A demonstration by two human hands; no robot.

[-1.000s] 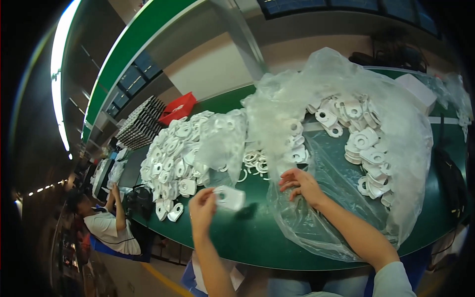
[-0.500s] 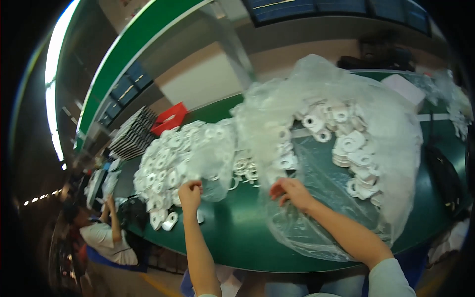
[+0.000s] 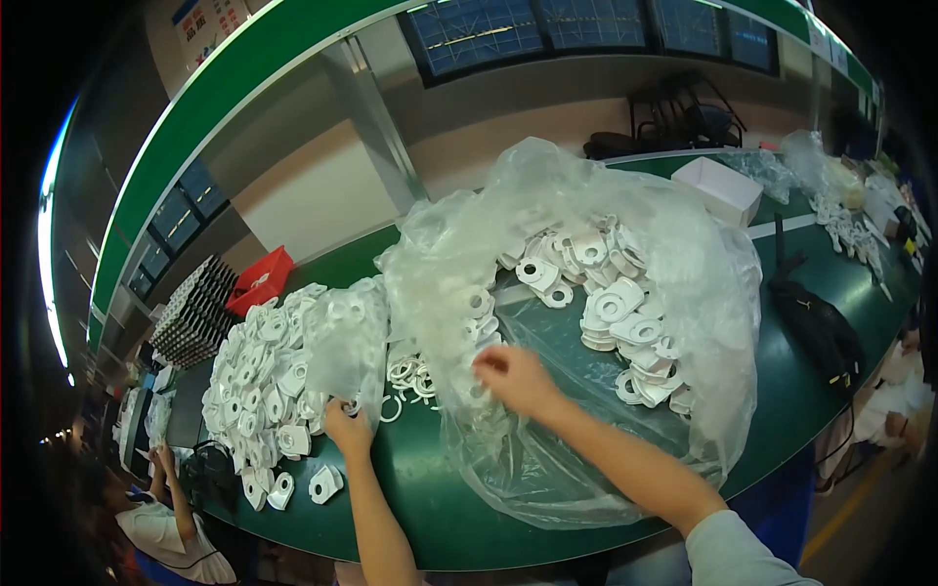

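My left hand (image 3: 349,432) is at the right edge of a big heap of flat white plastic parts with round holes (image 3: 256,376), just below a small clear plastic bag (image 3: 344,337). Its fingers are closed, and a dark-holed bit shows at the tips, too small to name. Over the left side of a large clear plastic bag (image 3: 718,313) is my right hand (image 3: 518,379), its fingers curled together; what they hold, if anything, is hidden. Inside that bag lie stacked white parts (image 3: 625,303). Between the two bags sit thin white rings (image 3: 408,373).
A red bin (image 3: 262,281) and a stack of dark-and-white trays (image 3: 191,317) stand at the back left. At the right are a white box (image 3: 718,190) and a black bag (image 3: 816,327) on the green table (image 3: 410,518). A co-worker (image 3: 171,537) sits at the left.
The view has swung to the right. My left hand has come down to the heap beside the small bag. My right hand has drawn its fingers together over the large bag.
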